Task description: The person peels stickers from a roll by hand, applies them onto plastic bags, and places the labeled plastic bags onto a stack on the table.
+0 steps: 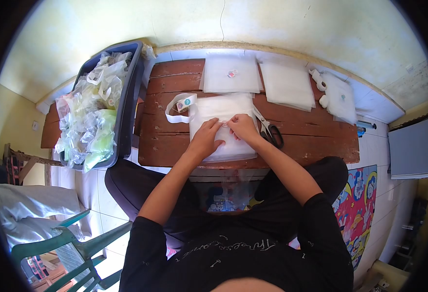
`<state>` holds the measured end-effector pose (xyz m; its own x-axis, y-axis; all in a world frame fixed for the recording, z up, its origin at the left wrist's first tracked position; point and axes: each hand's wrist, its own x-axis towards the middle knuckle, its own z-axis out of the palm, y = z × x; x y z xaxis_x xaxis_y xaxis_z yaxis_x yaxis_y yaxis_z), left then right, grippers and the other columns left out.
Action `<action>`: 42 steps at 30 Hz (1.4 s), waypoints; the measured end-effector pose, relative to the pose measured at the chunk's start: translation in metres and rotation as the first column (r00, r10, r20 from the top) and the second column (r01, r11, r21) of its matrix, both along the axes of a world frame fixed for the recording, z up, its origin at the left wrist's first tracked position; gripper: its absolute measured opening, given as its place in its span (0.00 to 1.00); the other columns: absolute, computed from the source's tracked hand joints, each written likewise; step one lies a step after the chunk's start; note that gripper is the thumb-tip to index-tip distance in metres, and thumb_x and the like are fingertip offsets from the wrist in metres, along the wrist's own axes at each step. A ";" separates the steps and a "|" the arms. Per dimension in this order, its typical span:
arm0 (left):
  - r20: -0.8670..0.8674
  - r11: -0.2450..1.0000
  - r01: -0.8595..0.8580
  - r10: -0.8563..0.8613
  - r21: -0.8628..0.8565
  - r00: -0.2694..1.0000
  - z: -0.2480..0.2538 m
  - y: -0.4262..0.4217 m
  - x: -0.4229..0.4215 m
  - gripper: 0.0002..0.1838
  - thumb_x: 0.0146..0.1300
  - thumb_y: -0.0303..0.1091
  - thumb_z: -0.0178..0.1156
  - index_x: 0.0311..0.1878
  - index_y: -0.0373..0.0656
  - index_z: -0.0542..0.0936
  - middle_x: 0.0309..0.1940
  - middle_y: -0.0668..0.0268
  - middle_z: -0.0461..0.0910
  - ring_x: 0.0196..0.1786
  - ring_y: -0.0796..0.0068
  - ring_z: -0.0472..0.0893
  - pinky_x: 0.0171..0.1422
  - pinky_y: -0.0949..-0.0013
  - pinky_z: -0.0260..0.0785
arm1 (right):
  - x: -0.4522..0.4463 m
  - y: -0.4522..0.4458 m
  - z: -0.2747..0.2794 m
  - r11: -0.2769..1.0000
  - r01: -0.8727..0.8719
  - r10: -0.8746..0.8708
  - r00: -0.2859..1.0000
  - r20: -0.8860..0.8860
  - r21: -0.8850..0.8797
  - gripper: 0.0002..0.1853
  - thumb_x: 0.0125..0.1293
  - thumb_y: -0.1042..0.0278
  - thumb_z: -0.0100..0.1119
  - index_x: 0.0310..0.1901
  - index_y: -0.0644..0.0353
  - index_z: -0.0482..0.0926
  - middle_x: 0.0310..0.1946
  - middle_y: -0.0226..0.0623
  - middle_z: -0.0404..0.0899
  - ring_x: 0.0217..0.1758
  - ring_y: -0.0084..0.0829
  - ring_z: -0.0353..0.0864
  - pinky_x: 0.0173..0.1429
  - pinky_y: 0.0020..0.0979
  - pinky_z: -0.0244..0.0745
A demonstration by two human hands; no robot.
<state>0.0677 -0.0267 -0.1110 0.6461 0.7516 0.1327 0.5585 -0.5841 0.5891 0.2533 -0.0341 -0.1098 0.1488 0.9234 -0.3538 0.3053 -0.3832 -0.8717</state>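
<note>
A stack of clear plastic bags point(218, 104) lies on the wooden table in front of me. My left hand point(206, 138) rests on the stack, thumb spread away from the other fingers. Close beside it, my right hand point(244, 128) has its fingers drawn together in a pinch over the bags. A small pale round spot, perhaps a sticker point(224, 124), shows between the fingertips; what the right fingers grip is too small to make out. Left of the stack sits a roll of round stickers point(184, 103) with a white backing strip point(174, 117) curling from it. Scissors point(273, 135) with black handles lie at the stack's right edge.
More plastic bags point(243, 80) are stacked along the back of the brown table point(321, 138), with another pile point(287, 87) and white rolls point(317, 80) farther right. A dark bin point(129, 92) full of filled plastic bags point(97, 107) stands left. A green chair point(63, 239) is at lower left.
</note>
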 end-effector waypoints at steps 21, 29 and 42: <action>-0.138 0.998 0.041 -0.034 0.047 0.990 0.002 -0.001 0.004 0.35 0.52 0.35 0.71 0.66 0.41 0.73 0.66 0.48 0.67 0.69 0.49 0.66 0.74 0.58 0.59 | -0.008 -0.013 0.002 0.975 0.063 -0.103 0.977 0.187 0.211 0.12 0.61 0.63 0.63 0.34 0.66 0.81 0.20 0.48 0.81 0.20 0.41 0.83 0.30 0.39 0.79; -0.068 0.999 0.025 -0.022 0.042 0.997 -0.006 0.001 0.002 0.36 0.51 0.35 0.72 0.65 0.39 0.72 0.66 0.48 0.67 0.69 0.49 0.66 0.74 0.57 0.59 | 0.007 -0.022 -0.010 0.894 -0.243 0.029 0.870 0.492 0.377 0.12 0.61 0.66 0.59 0.44 0.61 0.79 0.23 0.51 0.81 0.29 0.53 0.83 0.39 0.47 0.79; 0.012 1.000 0.007 -0.007 0.008 1.000 0.000 -0.001 0.001 0.34 0.55 0.34 0.70 0.65 0.39 0.71 0.65 0.49 0.68 0.69 0.51 0.66 0.74 0.59 0.59 | 0.036 -0.025 0.020 0.964 -0.109 -0.081 0.749 0.658 0.243 0.32 0.54 0.63 0.70 0.57 0.67 0.69 0.48 0.56 0.76 0.50 0.54 0.78 0.53 0.46 0.75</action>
